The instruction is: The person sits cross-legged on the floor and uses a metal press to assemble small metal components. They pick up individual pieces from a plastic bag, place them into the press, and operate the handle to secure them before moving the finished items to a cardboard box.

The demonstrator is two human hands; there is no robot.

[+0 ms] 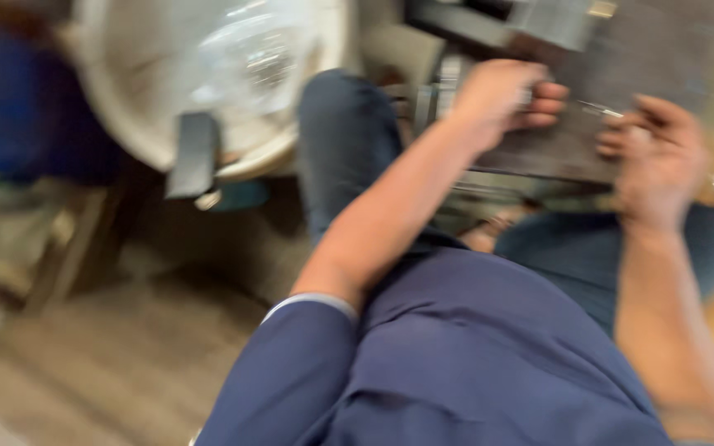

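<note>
The view is blurred by motion. My left hand [506, 95] is closed around something small and metallic on top of a dark grey slab [663, 58] that lies ahead of my knees. My right hand [659, 153] rests on the slab's near right edge with its fingers curled over it; a thin metal piece shows between the two hands. What exactly each hand grips is too blurred to tell. My dark blue shirt [473, 363] and blue trousers [349, 140] fill the lower middle.
A large round white basin [126, 99] holding clear plastic stands at the upper left, with a dark bracket [193, 155] on its rim. A wooden frame [68, 248] is at the left. Grey floor [109, 363] lies below. Metal parts [555, 21] sit at the top.
</note>
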